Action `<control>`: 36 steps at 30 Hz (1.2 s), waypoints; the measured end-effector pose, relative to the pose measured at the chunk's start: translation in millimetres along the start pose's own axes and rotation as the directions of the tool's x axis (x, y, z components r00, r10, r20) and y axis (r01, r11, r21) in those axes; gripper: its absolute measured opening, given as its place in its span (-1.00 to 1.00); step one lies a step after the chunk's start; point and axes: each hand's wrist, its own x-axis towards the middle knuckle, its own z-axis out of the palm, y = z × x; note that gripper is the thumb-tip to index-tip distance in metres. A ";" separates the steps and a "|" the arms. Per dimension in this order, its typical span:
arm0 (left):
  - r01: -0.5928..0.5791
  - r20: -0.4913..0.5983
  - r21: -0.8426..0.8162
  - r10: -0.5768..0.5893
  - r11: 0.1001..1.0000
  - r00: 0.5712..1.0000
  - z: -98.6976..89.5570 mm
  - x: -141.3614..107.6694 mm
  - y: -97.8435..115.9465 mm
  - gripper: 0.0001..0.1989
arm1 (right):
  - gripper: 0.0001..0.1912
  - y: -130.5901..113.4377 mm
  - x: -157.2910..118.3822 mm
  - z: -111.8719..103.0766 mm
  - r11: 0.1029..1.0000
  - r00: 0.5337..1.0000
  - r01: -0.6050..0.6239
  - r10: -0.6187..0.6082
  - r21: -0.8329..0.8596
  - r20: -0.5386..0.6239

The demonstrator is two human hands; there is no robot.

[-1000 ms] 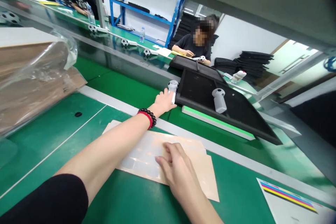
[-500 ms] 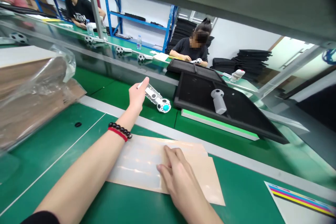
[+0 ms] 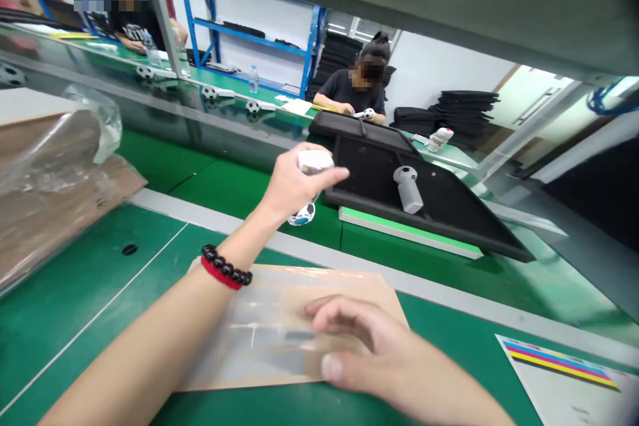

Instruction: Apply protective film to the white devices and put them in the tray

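Note:
My left hand (image 3: 294, 183) is closed around the white handle (image 3: 315, 161) of a small device with a black-and-white football-patterned head (image 3: 303, 214). The head hangs below my fingers, above the bench's green surface, and shows a teal spot. Much of the handle is hidden in my grip. My right hand (image 3: 369, 343) is over a glossy peach-coloured sheet (image 3: 269, 286) with clear film on it. Its fingers are curved, with a gap between thumb and fingertips, and nothing shows in them. Whether it touches the sheet I cannot tell.
A similar grey-white device (image 3: 409, 192) lies in a black tray (image 3: 464, 219) at right. Plastic-wrapped brown board (image 3: 54, 193) is at left. A colour-striped sheet (image 3: 559, 373) lies at lower right. Two co-workers sit across; one person's hands (image 3: 349, 110) hold another football-headed device.
My left hand has turned the device so its handle end faces me, and moved it slightly right. My right hand has left its flat contact with the sheet, its fingers now parted and curved.

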 end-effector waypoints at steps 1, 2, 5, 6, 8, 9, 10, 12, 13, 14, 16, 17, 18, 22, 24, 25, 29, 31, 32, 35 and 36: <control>-0.143 0.108 0.067 0.135 0.987 0.985 5.6 -4.4 6.8 -0.60 | -0.78 -7.6 -5.5 -8.7 0.997 0.997 0.046 -0.043 0.053 -0.058; -0.297 0.219 0.103 0.269 0.949 0.938 11.0 -8.9 12.8 -0.62 | -0.77 -14.9 -11.2 -16.8 0.990 0.982 0.118 -0.106 0.073 -0.154; -0.637 0.482 0.098 0.523 0.765 0.703 25.2 -21.2 25.5 -0.70 | -0.77 -33.0 -27.9 -33.1 0.962 0.846 0.272 -0.248 -0.019 -0.473; -0.685 0.532 0.088 0.547 0.723 0.646 29.4 -24.7 28.3 -0.72 | -0.77 -37.3 -32.4 -35.5 0.959 0.800 0.276 -0.269 -0.069 -0.536; -0.726 0.593 0.071 0.556 0.684 0.583 36.7 -30.8 32.4 -0.76 | -0.76 -43.3 -39.0 -36.7 0.956 0.741 0.248 -0.290 -0.155 -0.605; -0.740 0.607 0.062 0.563 0.669 0.560 39.7 -33.3 34.2 -0.77 | -0.76 -45.2 -41.0 -36.4 0.955 0.724 0.232 -0.296 -0.185 -0.623; -0.757 0.613 0.054 0.577 0.651 0.539 42.2 -35.4 35.9 -0.77 | -0.76 -46.4 -42.1 -36.1 0.952 0.721 0.225 -0.305 -0.206 -0.622; -0.791 0.614 0.057 0.603 0.609 0.508 45.7 -38.6 39.1 -0.76 | -0.77 -47.6 -42.8 -36.3 0.949 0.733 0.228 -0.314 -0.216 -0.604; -0.805 0.616 0.067 0.610 0.590 0.498 46.7 -39.7 40.6 -0.76 | -0.78 -47.7 -42.7 -37.0 0.949 0.744 0.233 -0.316 -0.214 -0.589; -0.814 0.618 0.079 0.613 0.575 0.493 47.4 -40.5 41.9 -0.76 | -0.79 -47.7 -42.5 -37.8 0.948 0.758 0.237 -0.318 -0.213 -0.570; -0.824 0.623 0.099 0.611 0.558 0.489 48.0 -41.4 43.9 -0.77 | -0.80 -47.4 -42.2 -39.6 0.947 0.773 0.242 -0.320 -0.212 -0.548; -0.826 0.624 0.104 0.610 0.554 0.488 48.1 -41.6 44.6 -0.77 | -0.80 -47.3 -42.2 -40.2 0.947 0.773 0.241 -0.319 -0.212 -0.548; -0.828 0.622 0.104 0.613 0.552 0.487 48.2 -41.8 45.0 -0.77 | -0.80 -47.2 -42.5 -40.5 0.947 0.775 0.242 -0.320 -0.212 -0.544; -0.831 0.623 0.105 0.615 0.546 0.483 48.4 -42.0 46.2 -0.76 | -0.80 -47.8 -44.0 -39.3 0.946 0.776 0.249 -0.323 -0.207 -0.542; -0.834 0.631 0.111 0.610 0.540 0.479 48.2 -42.1 46.8 -0.76 | -0.81 -48.4 -44.3 -38.6 0.946 0.773 0.255 -0.325 -0.203 -0.544; -0.835 0.634 0.112 0.608 0.538 0.477 48.1 -42.2 47.0 -0.76 | -0.81 -48.6 -44.3 -38.5 0.946 0.772 0.256 -0.324 -0.200 -0.547; -0.838 0.642 0.117 0.603 0.533 0.474 48.0 -42.5 47.9 -0.76 | -0.80 -48.9 -43.7 -38.9 0.949 0.773 0.249 -0.316 -0.195 -0.550; -0.837 0.644 0.121 0.600 0.533 0.474 48.1 -42.6 48.2 -0.77 | -0.80 -49.1 -43.6 -39.1 0.949 0.772 0.244 -0.314 -0.198 -0.552; -0.837 0.645 0.119 0.599 0.533 0.474 48.1 -42.6 48.2 -0.77 | -0.80 -49.3 -43.6 -39.0 0.950 0.772 0.240 -0.311 -0.199 -0.555; -0.836 0.642 0.110 0.604 0.537 0.472 48.1 -42.8 47.9 -0.77 | -0.78 -50.2 -43.5 -38.7 0.953 0.767 0.228 -0.302 -0.199 -0.566; -0.835 0.641 0.110 0.603 0.539 0.474 48.0 -43.0 47.6 -0.77 | -0.78 -50.5 -43.5 -38.4 0.954 0.766 0.223 -0.299 -0.200 -0.569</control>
